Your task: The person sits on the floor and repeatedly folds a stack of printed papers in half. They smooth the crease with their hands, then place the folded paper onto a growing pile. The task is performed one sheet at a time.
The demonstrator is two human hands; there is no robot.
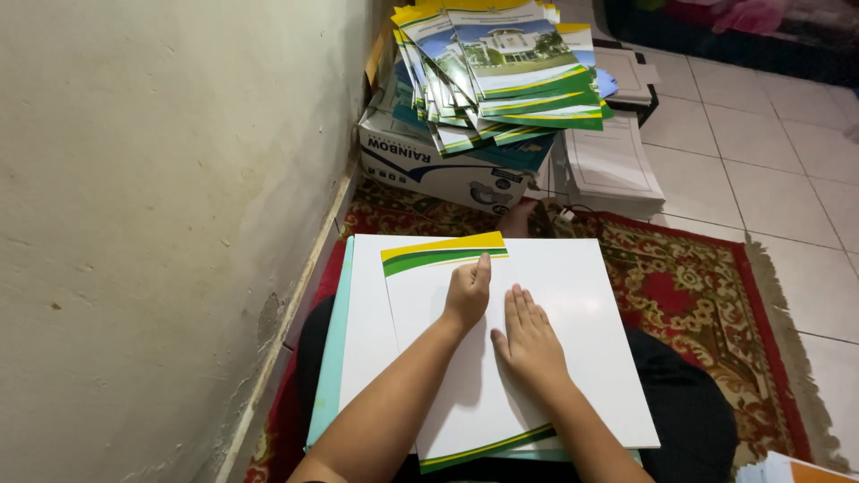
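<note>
Left hand (469,293), right hand (528,338) flat on white sheet (465,394), fingers extended, gripping nothing; sheet's lower edge cut off.

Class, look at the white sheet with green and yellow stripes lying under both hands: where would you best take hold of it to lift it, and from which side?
Probably the striped top edge of the sheet, from the far side. It lies flat on a white board, and the left hand and right hand press its middle, leaving that edge free.
</note>
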